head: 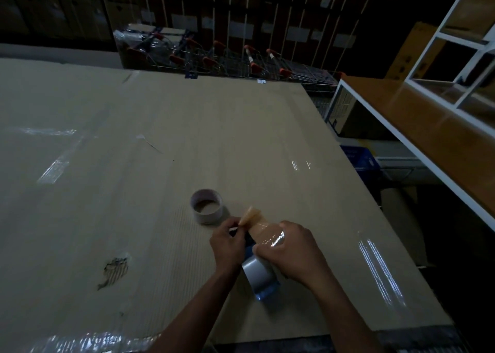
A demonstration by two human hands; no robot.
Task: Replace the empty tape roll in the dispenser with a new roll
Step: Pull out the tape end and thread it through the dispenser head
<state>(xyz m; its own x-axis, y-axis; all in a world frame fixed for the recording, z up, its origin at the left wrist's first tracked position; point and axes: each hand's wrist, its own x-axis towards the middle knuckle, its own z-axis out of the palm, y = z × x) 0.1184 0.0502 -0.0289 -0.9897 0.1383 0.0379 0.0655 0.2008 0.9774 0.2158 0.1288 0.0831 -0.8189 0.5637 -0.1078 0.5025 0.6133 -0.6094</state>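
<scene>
A blue tape dispenser (263, 277) with a grey-looking new roll lies between my hands near the front of the cardboard-covered table (160, 138). My right hand (290, 251) grips the dispenser over the roll. My left hand (227, 241) pinches the loose tan tape end (253, 217), which stretches up from the roll; the strip's glossy stretch shines beside my right thumb. The empty pale cardboard core (207, 206) stands upright on the table just beyond my left hand, apart from it.
The cardboard has a torn patch (115, 269) at the front left and shiny tape strips. A wooden counter with a white frame (417, 127) runs along the right. Shopping carts (241, 60) stand behind the table.
</scene>
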